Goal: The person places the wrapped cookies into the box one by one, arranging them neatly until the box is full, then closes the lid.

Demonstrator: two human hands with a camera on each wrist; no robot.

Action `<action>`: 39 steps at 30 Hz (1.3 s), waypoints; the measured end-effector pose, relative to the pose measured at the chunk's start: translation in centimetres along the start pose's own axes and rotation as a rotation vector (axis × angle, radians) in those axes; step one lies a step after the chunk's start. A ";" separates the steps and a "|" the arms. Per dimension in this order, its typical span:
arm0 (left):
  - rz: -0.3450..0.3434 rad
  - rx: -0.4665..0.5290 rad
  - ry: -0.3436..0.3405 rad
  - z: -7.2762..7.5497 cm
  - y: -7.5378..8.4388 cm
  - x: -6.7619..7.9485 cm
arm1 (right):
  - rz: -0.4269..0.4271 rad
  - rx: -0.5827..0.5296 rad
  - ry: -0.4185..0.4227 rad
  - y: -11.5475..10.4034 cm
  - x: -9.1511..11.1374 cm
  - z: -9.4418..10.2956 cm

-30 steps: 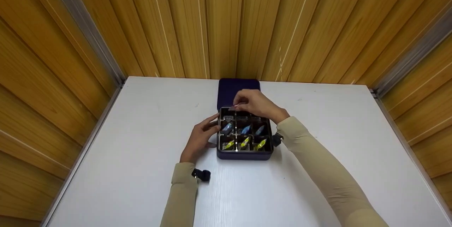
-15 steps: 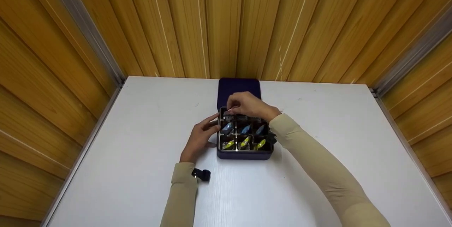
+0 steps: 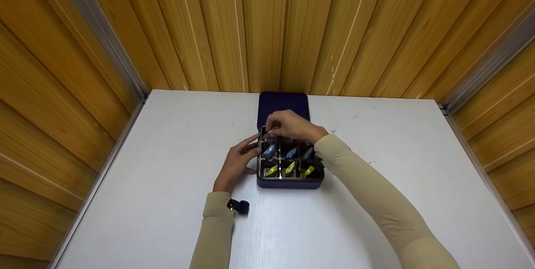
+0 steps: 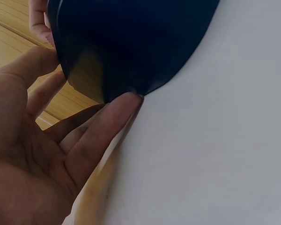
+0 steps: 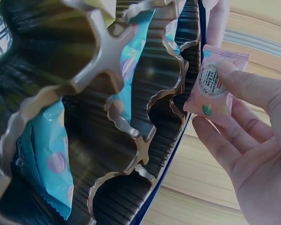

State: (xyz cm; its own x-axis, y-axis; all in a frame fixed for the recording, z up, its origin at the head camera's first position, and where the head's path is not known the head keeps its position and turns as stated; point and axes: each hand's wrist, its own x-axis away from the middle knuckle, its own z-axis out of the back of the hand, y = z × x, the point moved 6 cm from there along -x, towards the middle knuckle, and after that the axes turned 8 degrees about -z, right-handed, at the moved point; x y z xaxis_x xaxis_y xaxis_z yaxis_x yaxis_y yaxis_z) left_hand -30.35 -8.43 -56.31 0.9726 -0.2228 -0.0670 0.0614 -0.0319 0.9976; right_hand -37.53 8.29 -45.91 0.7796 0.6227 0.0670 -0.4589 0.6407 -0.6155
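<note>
the right hand [image 5: 260, 136] pinches a pink packet [image 5: 209, 91] at the far left compartment [image 3: 263, 132] of the box [image 3: 288, 184], thumb on its printed face, the grip closed to its thickness, while the left hand [image 3: 236, 163] rests loosely extended fingers on the box's side. the packet looks light, soft and slick, probably best held across its flat faces. its long axis runs between 2 crimped ends, roughly upright in the right wrist view, top leaning right.

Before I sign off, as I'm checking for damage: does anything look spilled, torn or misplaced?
Nothing stands out: yellow packets and blue packets lie inside the navy box; the pink sachet in the right hand shows no visible tear.
</note>
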 end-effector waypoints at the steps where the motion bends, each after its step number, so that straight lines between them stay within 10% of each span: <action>1: 0.000 0.001 0.001 0.0 0.0 0.0 | 0.000 0.006 -0.003 0.0 0.0 -0.1; 39: -0.005 -0.030 -0.007 0.2 0.1 -0.1 | 0.002 0.074 -0.049 -0.1 -0.4 -1.2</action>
State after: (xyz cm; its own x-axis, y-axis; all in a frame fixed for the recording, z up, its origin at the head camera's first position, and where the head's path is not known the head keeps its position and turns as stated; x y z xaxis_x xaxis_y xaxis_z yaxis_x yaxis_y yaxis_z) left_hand -30.51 -8.59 -56.24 0.9706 -0.2297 -0.0716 0.0727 -0.0040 0.9973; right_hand -37.24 7.45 -46.83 0.7578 0.6440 0.1050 -0.4923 0.6699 -0.5557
